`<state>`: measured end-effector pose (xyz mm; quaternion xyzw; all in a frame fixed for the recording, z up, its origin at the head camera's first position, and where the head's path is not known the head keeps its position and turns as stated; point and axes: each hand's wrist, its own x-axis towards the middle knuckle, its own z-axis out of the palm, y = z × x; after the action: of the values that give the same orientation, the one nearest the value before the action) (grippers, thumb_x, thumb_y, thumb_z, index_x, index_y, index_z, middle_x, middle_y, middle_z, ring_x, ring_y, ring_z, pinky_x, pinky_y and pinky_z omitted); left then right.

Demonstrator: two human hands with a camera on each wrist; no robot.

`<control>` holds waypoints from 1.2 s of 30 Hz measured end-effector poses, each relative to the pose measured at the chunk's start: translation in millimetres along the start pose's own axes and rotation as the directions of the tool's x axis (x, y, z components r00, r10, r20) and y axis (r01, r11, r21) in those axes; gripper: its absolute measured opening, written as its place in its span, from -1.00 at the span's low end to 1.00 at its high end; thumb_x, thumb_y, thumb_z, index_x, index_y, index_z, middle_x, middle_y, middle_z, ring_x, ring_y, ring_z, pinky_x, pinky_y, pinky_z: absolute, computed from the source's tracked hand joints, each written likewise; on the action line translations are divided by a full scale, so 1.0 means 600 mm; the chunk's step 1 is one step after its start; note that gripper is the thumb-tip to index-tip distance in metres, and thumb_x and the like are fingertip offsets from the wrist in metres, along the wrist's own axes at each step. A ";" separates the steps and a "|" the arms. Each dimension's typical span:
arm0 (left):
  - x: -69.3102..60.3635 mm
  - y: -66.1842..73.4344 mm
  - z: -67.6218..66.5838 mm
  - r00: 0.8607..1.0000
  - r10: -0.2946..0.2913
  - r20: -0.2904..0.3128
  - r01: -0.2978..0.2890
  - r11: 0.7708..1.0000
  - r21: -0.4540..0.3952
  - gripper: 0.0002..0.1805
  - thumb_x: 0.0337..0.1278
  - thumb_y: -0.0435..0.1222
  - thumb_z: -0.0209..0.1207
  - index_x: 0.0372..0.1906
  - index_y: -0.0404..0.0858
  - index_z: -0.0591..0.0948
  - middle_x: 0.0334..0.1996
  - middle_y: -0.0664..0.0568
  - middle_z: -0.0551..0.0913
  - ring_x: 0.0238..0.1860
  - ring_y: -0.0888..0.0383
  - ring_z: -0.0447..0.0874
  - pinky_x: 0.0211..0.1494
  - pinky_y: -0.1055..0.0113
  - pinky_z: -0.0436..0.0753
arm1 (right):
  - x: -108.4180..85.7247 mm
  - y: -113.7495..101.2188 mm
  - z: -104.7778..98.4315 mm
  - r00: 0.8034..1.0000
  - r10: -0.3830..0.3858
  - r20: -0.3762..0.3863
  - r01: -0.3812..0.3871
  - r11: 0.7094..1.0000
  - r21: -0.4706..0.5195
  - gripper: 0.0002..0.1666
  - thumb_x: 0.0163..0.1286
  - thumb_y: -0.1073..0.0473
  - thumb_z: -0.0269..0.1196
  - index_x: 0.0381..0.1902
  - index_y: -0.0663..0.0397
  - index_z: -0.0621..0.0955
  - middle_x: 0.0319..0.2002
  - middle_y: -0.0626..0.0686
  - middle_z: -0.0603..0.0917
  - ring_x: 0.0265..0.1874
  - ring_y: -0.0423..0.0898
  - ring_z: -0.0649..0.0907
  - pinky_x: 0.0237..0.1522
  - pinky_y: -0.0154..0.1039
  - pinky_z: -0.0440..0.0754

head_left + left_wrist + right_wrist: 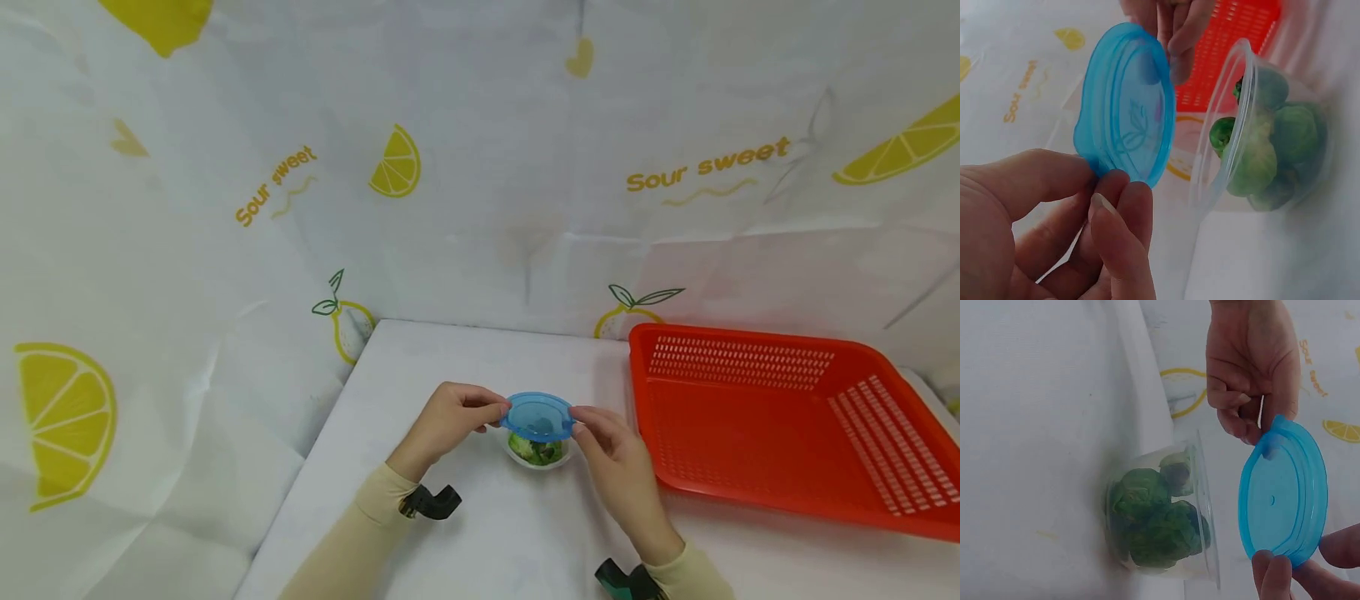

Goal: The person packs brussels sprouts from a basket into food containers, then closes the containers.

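A translucent blue plastic lid (pixel 537 417) is held between my two hands, just above a clear round container (pixel 537 465). My left hand (pixel 453 421) pinches the lid's left edge between thumb and fingers. At the opposite edge, my right hand (pixel 617 454) pinches it the same way. The left wrist view shows the lid (pixel 1125 106) apart from the container's open rim (pixel 1235 106). Several green leafy vegetables (pixel 1154 519), resembling Brussels sprouts, fill the container, which stands upright on the white table.
A large red plastic basket (pixel 750 433) with slotted walls stands on the table to the right, close to my right hand. Behind the white table (pixel 465 346) hangs a pale sheet (pixel 480 208) printed with lemons.
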<state>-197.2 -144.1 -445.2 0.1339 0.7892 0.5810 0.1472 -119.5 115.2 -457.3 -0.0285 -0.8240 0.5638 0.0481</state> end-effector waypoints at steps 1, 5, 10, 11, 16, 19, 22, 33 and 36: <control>0.001 -0.002 0.001 1.000 -0.011 0.004 0.011 1.000 0.003 -0.75 0.41 -0.13 0.41 0.04 -0.13 0.85 -0.22 0.03 0.88 -0.12 -0.04 0.85 -0.02 0.15 0.79 | -0.001 0.003 0.002 1.000 0.002 -0.001 -0.002 1.000 -0.009 -0.60 0.68 0.13 0.23 0.35 0.08 0.69 0.34 0.11 0.64 0.28 0.07 0.71 0.24 -0.41 0.69; 0.004 -0.007 0.004 0.998 -0.057 0.015 0.057 0.998 0.012 -0.64 0.35 -0.15 0.45 0.16 -0.16 0.79 -0.29 0.01 0.88 -0.13 -0.21 0.85 -0.07 0.13 0.78 | -0.006 0.007 0.006 1.000 0.022 0.009 -0.021 1.000 -0.019 -0.56 0.62 0.23 0.29 0.39 0.06 0.66 0.32 0.14 0.63 0.22 0.09 0.73 0.24 -0.29 0.73; 0.010 -0.014 0.008 0.997 -0.075 0.015 0.074 0.997 0.022 -0.62 0.34 -0.16 0.46 0.18 -0.18 0.80 -0.29 0.00 0.88 -0.16 -0.22 0.84 -0.07 0.14 0.80 | -0.007 0.008 0.008 0.999 0.035 0.003 -0.035 0.999 -0.041 -0.51 0.58 0.27 0.32 0.42 0.01 0.64 0.28 0.17 0.64 0.16 0.07 0.73 0.24 -0.18 0.75; 0.011 -0.015 0.009 0.997 -0.075 0.015 0.074 0.997 0.025 -0.63 0.34 -0.16 0.46 0.17 -0.18 0.80 -0.30 -0.01 0.88 -0.19 -0.17 0.84 -0.07 0.14 0.81 | -0.006 0.009 0.008 0.999 0.037 -0.001 -0.037 0.998 -0.047 -0.52 0.59 0.27 0.32 0.41 0.00 0.65 0.28 0.16 0.64 0.15 0.06 0.73 0.23 -0.21 0.75; 0.011 -0.019 0.014 0.997 -0.082 0.004 0.082 0.994 0.067 -0.66 0.34 -0.16 0.46 0.14 -0.16 0.81 -0.35 0.03 0.87 -0.29 0.11 0.83 -0.10 0.21 0.79 | -0.005 0.011 0.011 0.999 0.047 -0.003 -0.047 0.997 -0.062 -0.54 0.60 0.25 0.31 0.39 -0.03 0.67 0.27 0.13 0.64 0.12 0.02 0.70 0.17 -0.48 0.69; 0.010 -0.019 0.017 0.997 -0.077 -0.009 0.077 0.991 0.108 -0.66 0.34 -0.17 0.46 0.14 -0.14 0.81 -0.39 0.07 0.86 -0.30 0.08 0.84 -0.17 0.28 0.75 | -0.005 0.013 0.013 0.998 0.058 -0.002 -0.058 0.995 -0.077 -0.54 0.60 0.24 0.32 0.40 -0.03 0.66 0.27 0.12 0.64 0.10 0.01 0.68 0.09 -0.63 0.58; 0.009 -0.020 0.020 0.997 -0.071 -0.023 0.073 0.989 0.132 -0.67 0.33 -0.18 0.46 0.14 -0.13 0.81 -0.42 0.09 0.85 -0.28 -0.05 0.85 -0.20 0.30 0.73 | -0.005 0.015 0.015 0.997 0.071 -0.004 -0.071 0.993 -0.089 -0.53 0.59 0.23 0.32 0.40 -0.02 0.66 0.26 0.12 0.64 0.09 0.01 0.67 0.04 -0.68 0.54; 0.007 -0.020 0.026 0.996 -0.074 -0.056 0.082 0.983 0.166 -0.70 0.31 -0.17 0.47 0.09 -0.10 0.82 -0.46 0.14 0.83 -0.32 -0.08 0.88 -0.21 0.28 0.77 | -0.002 0.020 0.018 0.998 0.059 -0.015 -0.060 0.992 -0.114 -0.56 0.57 0.27 0.33 0.35 0.01 0.70 0.23 0.13 0.66 0.03 -0.01 0.67 0.03 -0.64 0.56; 0.008 -0.020 0.028 0.996 -0.064 -0.063 0.075 0.980 0.183 -0.69 0.29 -0.17 0.48 0.09 -0.12 0.82 -0.47 0.13 0.83 -0.35 -0.04 0.87 -0.23 0.31 0.76 | 0.001 0.024 0.018 0.999 0.050 -0.015 -0.052 0.991 -0.121 -0.56 0.57 0.27 0.33 0.35 0.01 0.69 0.24 0.13 0.66 0.04 0.00 0.67 0.04 -0.63 0.56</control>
<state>-195.7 -131.2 -462.0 0.1027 0.8478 0.5033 0.1319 -121.4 110.6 -474.5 -0.0557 -0.8555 0.5134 0.0367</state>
